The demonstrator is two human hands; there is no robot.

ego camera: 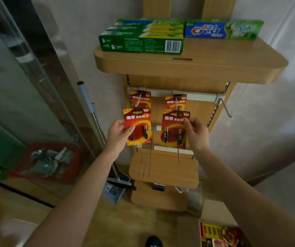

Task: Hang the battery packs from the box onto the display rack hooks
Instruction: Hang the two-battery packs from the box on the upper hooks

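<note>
Task is partly done. On the display rack (187,68), two battery packs already hang from the upper rail: the left hung pack (140,99) near the rail's left end and the middle hung pack (176,102) about mid-rail. The left hand (119,135) pinches a third pack (137,126) by its left edge, thumb across the front and fingers behind. The right hand (197,133) pinches a fourth pack (174,129) at its upper right edge. Both held packs are upright, just in front of the hung ones and covering their lower halves. I can't tell whether their hang slots are over the hook tips yet. The end hook (225,107) at the right end of the upper rail is bare. The lower hooks (145,163), toward the left of the rail beneath, are also bare. The cardboard box (219,234) sits on the floor at the rack's lower right with more red packs inside, though the count is unclear. Judgement: early to middle stage, with two packs hung, two in hand and most of the box left.
</note>
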